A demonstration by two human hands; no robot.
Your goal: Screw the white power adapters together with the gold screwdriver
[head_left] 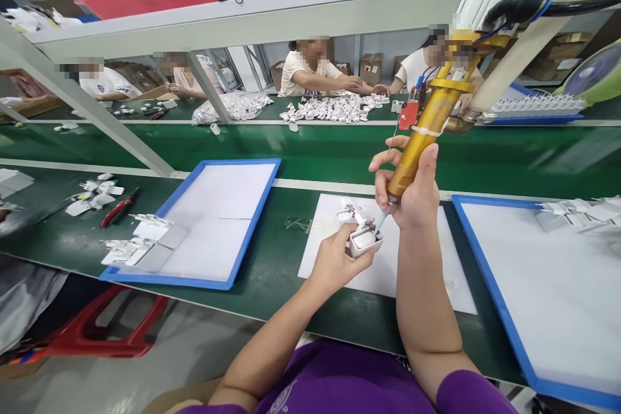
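Note:
My left hand (337, 262) is closed around a small white plastic charger part (361, 231), held above a white sheet (451, 284) on the green table. My right hand (412, 191) grips a gold dispensing gun (427, 126) like a pen. Its thin tip (381, 221) touches the right side of the white part. A red switch (409, 114) and hoses hang off the gun's upper end.
A blue-framed white tray (218, 220) lies at left with several white parts (140, 242) on its corner, red pliers (119, 207) beside it. Another blue-framed tray (533, 297) lies at right. Other people work across the green belt (310, 149) among heaps of white parts (334, 108).

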